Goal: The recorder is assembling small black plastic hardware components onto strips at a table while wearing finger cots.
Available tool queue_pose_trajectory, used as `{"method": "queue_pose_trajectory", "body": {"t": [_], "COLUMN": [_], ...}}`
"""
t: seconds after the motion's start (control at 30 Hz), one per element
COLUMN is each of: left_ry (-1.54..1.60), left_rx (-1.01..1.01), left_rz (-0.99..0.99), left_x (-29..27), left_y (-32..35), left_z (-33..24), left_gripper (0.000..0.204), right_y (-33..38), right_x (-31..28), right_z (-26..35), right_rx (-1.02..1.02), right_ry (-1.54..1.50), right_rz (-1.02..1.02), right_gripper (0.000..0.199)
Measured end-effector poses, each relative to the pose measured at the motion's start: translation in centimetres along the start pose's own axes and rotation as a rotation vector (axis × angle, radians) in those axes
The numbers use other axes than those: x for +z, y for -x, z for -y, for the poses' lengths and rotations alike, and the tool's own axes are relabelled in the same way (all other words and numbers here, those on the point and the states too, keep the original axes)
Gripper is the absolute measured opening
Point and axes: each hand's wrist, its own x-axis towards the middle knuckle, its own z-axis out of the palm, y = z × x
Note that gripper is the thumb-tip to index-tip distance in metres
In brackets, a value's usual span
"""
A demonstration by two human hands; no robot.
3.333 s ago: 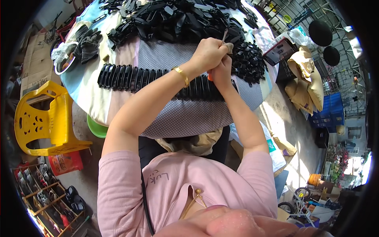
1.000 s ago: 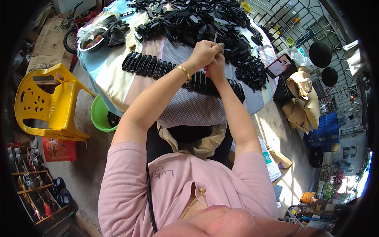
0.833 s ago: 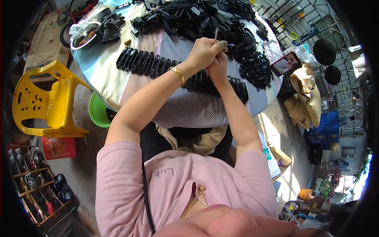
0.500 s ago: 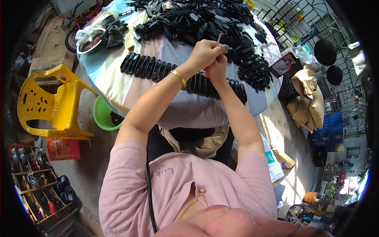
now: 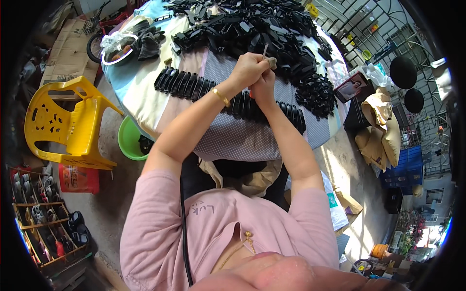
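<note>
Both my hands meet over the round table (image 5: 213,143), closed close together above a row of glossy black curved plastic pieces (image 5: 179,83). My left hand (image 5: 247,69) is on top, its fingers curled round something hidden. My right hand (image 5: 264,88) sits just below it, closed, with a small red end of a tool (image 5: 251,93) showing beside its palm. A thin pale rod (image 5: 265,49) sticks up past the fingers; whether it belongs to the red-ended tool I cannot tell. A tan cloth finger cover (image 5: 272,62) shows at the fingertips.
Loose black plastic parts (image 5: 242,30) pile up at the far side, with smaller black parts (image 5: 316,97) heaped right. A bowl (image 5: 119,57) and dark gloves (image 5: 149,40) lie far left. A phone (image 5: 351,88) stands right. A yellow chair (image 5: 80,128) and green basin (image 5: 130,139) are left.
The view has shifted slightly, so the table's things appear a little further right and lower. My hands stay together in nearly the same pose.
</note>
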Motion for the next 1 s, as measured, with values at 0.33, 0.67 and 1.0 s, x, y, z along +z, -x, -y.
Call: {"method": "queue_pose_trajectory", "body": {"t": [0.33, 0.67, 1.0], "left_ry": [-0.022, 0.036, -0.032], "left_rx": [0.001, 0.086, 0.166], "left_rz": [0.001, -0.046, -0.088], "left_x": [-1.4, -3.0, -3.2], "left_y": [-0.3, 0.3, -0.2], "left_z": [0.4, 0.7, 1.2], "left_gripper": [0.026, 0.023, 0.029], "right_y": [-0.4, -0.2, -0.2], "right_x": [-0.1, 2.9, 3.6], "right_z": [-2.0, -0.1, -0.4], "right_rx": [0.058, -0.027, 0.044], "right_ry": [-0.024, -0.121, -0.12], "right_rz": [0.016, 0.053, 0.001], "right_gripper": [0.02, 0.019, 0.022]}}
